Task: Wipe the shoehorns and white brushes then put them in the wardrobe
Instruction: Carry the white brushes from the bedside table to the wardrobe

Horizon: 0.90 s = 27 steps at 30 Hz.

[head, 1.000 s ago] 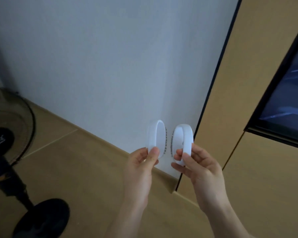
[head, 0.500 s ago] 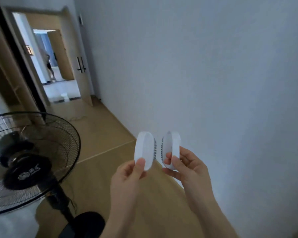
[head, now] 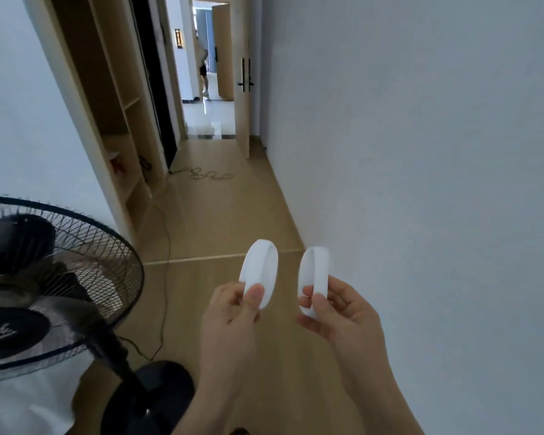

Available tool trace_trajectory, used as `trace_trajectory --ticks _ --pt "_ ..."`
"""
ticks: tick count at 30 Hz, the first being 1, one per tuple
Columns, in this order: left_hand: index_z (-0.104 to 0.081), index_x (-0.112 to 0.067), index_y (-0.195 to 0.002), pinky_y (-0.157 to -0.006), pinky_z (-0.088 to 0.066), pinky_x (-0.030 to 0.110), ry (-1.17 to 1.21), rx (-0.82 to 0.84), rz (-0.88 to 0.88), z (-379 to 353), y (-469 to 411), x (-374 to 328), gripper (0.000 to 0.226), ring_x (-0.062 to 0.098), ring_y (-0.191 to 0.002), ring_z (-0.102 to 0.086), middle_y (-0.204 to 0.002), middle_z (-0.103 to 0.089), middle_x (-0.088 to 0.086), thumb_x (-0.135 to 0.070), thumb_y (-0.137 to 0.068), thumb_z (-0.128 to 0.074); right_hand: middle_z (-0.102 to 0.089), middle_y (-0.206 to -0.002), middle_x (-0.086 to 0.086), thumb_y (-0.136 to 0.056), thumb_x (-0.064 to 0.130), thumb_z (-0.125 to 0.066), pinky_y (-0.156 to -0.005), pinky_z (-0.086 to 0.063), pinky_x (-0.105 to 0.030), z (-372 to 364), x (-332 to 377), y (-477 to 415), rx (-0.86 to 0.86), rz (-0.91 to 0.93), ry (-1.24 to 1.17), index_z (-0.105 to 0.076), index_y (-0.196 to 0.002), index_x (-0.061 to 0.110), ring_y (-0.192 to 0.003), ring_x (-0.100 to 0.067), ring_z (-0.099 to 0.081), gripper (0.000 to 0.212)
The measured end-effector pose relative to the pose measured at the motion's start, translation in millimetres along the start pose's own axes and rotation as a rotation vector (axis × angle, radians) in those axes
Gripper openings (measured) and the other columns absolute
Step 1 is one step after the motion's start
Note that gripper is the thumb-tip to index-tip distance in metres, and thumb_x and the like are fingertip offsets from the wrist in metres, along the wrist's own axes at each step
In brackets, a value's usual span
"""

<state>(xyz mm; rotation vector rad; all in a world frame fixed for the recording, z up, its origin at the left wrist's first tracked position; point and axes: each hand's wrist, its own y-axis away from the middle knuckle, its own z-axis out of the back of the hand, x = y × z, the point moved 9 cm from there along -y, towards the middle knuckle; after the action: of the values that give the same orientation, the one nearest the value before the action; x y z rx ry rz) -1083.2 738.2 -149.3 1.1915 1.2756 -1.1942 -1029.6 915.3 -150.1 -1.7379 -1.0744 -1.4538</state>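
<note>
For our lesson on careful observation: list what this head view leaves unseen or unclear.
Head view throughout.
Bristles of left brush and right brush: hidden behind their white backs.
Fan: cut off by left edge.
Red item: too small to identify.
Far person: too small.

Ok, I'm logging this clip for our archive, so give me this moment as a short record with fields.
left hand: pinches the lower end of one white brush, held upright
right hand: pinches the lower end of the other white brush, also upright
brushes: side by side, apart, not touching
shelving: open wooden shelves ahead on the left, possibly the wardrobe; brushes not yet inside
fan: stands at lower left
cable: coiled on the floor ahead
shoehorns: none in view
</note>
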Motion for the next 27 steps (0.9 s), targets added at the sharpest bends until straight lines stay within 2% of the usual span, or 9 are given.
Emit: trace_trajectory --ticks 2,5,10,14,16,18,21,25,27 --pt "-0.067 -0.026 -0.081 -0.066 -0.048 0.021 0.059 0.02 0.055 -17.8 -46.3 17.1 0.01 0.01 -0.076 -0.067 -0.081 -0.071 -0.007 -0.028 -0.087 -0.059 -0.074 -0.087 -0.003 -0.086 0.005 -0.061 -0.069 -0.06 -0.033 -12.6 -5.8 -47.7 0.024 -0.011 0.043 -0.065 -0.107 0.009 -0.084 -0.017 -0.071 0.022" --pt "-0.069 -0.028 -0.079 -0.066 -0.05 0.024 0.086 0.034 0.08 -45.8 -125.4 25.8 0.011 0.0 -0.07 -0.066 -0.075 -0.071 -0.016 -0.027 -0.087 -0.061 -0.074 -0.09 -0.003 -0.086 0.007 -0.062 -0.076 -0.059 -0.039 -38.3 -4.6 -126.4 0.024 -0.017 0.088 -0.064 -0.112 0.008 -0.087 -0.018 -0.071 0.026" --pt "-0.072 -0.024 -0.08 -0.068 -0.054 0.026 0.119 0.054 0.07 -79.6 -258.9 -0.4 0.01 0.008 -0.074 -0.068 -0.075 -0.073 -0.011 -0.026 -0.085 -0.064 -0.074 -0.091 -0.004 -0.087 0.005 -0.06 -0.074 -0.059 -0.038 -82.9 22.4 -257.8 -0.014 0.02 0.084 -0.065 -0.11 0.01 -0.085 -0.016 -0.071 0.024" --pt "-0.07 -0.024 -0.075 -0.069 -0.054 0.026 0.096 0.002 0.045 -81.2 -349.0 -9.2 0.013 -0.002 -0.068 -0.065 -0.072 -0.071 -0.018 -0.027 -0.086 -0.064 -0.074 -0.09 -0.003 -0.085 0.005 -0.061 -0.076 -0.058 -0.038 -125.3 17.0 -344.9 0.004 0.014 0.03 -0.068 -0.104 0.013 -0.087 -0.018 -0.071 0.021" --pt "-0.07 -0.026 -0.071 -0.072 -0.056 0.03 0.084 -0.034 0.078 -75.4 -384.4 -1.4 0.015 0.005 -0.072 -0.067 -0.072 -0.071 -0.016 -0.028 -0.085 -0.065 -0.074 -0.093 -0.005 -0.085 0.008 -0.062 -0.076 -0.059 -0.037 -150.8 2.6 -381.2 0.042 -0.028 0.013 -0.066 -0.109 0.008 -0.09 -0.019 -0.071 0.025" --pt "-0.071 -0.027 -0.071 -0.068 -0.056 0.03 0.087 -0.074 0.102 -69.1 -421.4 6.8 0.014 0.011 -0.076 -0.069 -0.074 -0.072 -0.013 -0.032 -0.083 -0.066 -0.074 -0.097 -0.007 -0.084 0.009 -0.063 -0.078 -0.059 -0.038 -178.8 -7.7 -420.2 0.095 -0.049 0.004 -0.064 -0.112 0.008 -0.091 -0.02 -0.071 0.027" --pt "-0.07 -0.027 -0.079 -0.063 -0.051 0.02 0.06 -0.149 0.107 -62.4 -478.6 17.1 0.01 0.008 -0.076 -0.068 -0.076 -0.072 -0.015 -0.035 -0.082 -0.064 -0.073 -0.099 -0.003 -0.084 0.01 -0.062 -0.08 -0.059 -0.039 -216.2 -18.8 -482.5 0.186 -0.062 0.006 -0.064 -0.112 0.012 -0.09 -0.017 -0.071 0.028" --pt "-0.07 -0.025 -0.081 -0.068 -0.051 0.022 0.055 -0.253 0.066 -69.6 -563.0 16.0 0.017 0.01 -0.079 -0.067 -0.074 -0.071 -0.014 -0.04 -0.074 -0.065 -0.073 -0.1 -0.004 -0.085 0.008 -0.061 -0.076 -0.059 -0.036 -267.1 -26.5 -576.1 0.332 -0.057 0.008 -0.061 -0.118 0.007 -0.093 -0.019 -0.071 0.033" --pt "-0.071 -0.023 -0.076 -0.067 -0.049 0.021 0.071 -0.31 0.056 -81.0 -612.4 14.6 0.012 0.011 -0.078 -0.067 -0.072 -0.071 -0.014 -0.035 -0.076 -0.067 -0.072 -0.103 -0.004 -0.085 0.008 -0.061 -0.078 -0.059 -0.038 -292.3 -26.1 -627.2 0.385 -0.044 -0.004 -0.062 -0.115 0.01 -0.092 -0.019 -0.071 0.03"
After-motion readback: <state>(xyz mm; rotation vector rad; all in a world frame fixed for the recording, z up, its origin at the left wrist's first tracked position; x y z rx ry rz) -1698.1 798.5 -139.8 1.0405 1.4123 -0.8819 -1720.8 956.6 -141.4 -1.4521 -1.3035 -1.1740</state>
